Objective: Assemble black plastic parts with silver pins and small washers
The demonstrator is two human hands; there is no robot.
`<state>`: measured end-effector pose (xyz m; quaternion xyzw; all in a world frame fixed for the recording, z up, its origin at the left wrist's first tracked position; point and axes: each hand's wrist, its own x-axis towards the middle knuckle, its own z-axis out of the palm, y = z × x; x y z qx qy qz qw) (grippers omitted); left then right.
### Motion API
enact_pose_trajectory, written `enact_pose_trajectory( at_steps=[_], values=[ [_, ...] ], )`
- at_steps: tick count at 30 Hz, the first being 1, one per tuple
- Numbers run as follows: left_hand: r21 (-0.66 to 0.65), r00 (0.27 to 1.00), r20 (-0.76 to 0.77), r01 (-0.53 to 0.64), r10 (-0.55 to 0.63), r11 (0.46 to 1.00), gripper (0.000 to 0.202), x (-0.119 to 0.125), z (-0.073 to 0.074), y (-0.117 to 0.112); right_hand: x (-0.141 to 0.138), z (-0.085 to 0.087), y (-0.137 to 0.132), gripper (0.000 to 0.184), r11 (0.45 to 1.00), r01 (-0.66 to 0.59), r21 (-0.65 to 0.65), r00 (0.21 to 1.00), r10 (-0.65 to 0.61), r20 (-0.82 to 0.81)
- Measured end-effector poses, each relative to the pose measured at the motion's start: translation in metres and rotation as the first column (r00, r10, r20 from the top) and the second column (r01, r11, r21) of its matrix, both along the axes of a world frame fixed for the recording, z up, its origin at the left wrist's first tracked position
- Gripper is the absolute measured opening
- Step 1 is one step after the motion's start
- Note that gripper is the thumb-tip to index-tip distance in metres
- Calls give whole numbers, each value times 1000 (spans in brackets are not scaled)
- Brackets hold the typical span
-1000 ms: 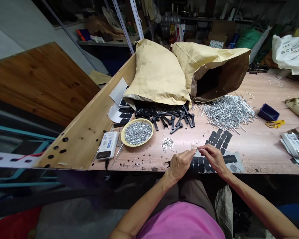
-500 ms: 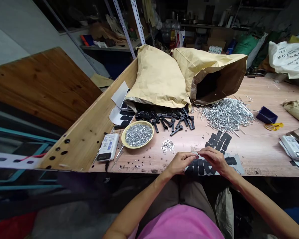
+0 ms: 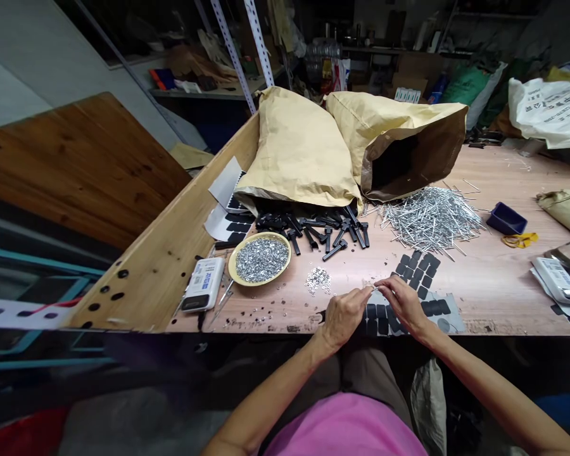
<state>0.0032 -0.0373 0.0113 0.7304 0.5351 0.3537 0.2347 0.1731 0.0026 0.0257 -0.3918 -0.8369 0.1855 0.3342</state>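
Observation:
My left hand (image 3: 344,315) is closed at the table's front edge, back of the hand up. The end of a black plastic part (image 3: 320,316) juts out on its left side; the rest is hidden in the fist. My right hand (image 3: 403,305) pinches at the left fingertips, where a tiny pale bit shows, too small to name. Beneath and beside the hands lies a grey backing sheet (image 3: 455,322) with black adhesive pads (image 3: 377,318). Loose washers (image 3: 318,280) lie to the left of the hands. Farther back is a heap of metal pins (image 3: 434,218).
A yellow bowl (image 3: 232,268) of small metal pieces stands left, beside a white boxed device (image 3: 203,285). Black plastic parts (image 3: 335,231) spill below two paper sacks (image 3: 304,145). A dark blue tray (image 3: 506,218) and yellow band (image 3: 519,240) lie right. A wooden board (image 3: 171,253) borders the left.
My left hand has turned over into a fist, and a black part's end now shows at its left. My right hand stays pinched at the left fingertips. The view has shifted slightly.

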Motion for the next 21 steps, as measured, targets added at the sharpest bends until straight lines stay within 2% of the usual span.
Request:
enact_pose_trajectory(
  at_steps=[5,8,10,12,14,16,18,19,20,21],
  values=[
    [-3,988,123,99,-98,995,28,-4,-2,2,2,5,6,29,972,-147,183,976,112,186],
    [55,997,-8,71,-71,996,29,-3,-6,-1,2,8,8,33,959,-163,232,964,106,242],
    [102,991,-126,60,-46,993,32,-3,-8,-2,1,8,7,37,970,-135,202,971,90,220],
    [147,977,-211,71,-39,987,34,-3,-9,-2,-2,7,5,43,988,-105,112,983,86,162],
    [172,967,-251,92,-47,981,35,-4,-9,-1,-7,6,2,51,997,-48,-55,995,53,86],
    [165,969,-241,100,-58,981,35,-4,-7,0,-11,6,2,59,958,28,-286,999,-16,44],
    [121,986,-151,84,-66,989,33,-3,-5,1,-13,7,4,66,870,83,-486,996,-55,70],
    [84,996,-64,61,-55,995,31,-2,-3,2,-13,9,5,69,838,98,-537,993,-48,106],
    [29,998,47,28,-29,999,29,-1,-1,2,-11,11,7,71,829,119,-546,988,-43,150],
    [-52,984,180,-5,15,999,28,1,1,3,-9,14,9,71,845,157,-512,979,-64,195]
  ],
)
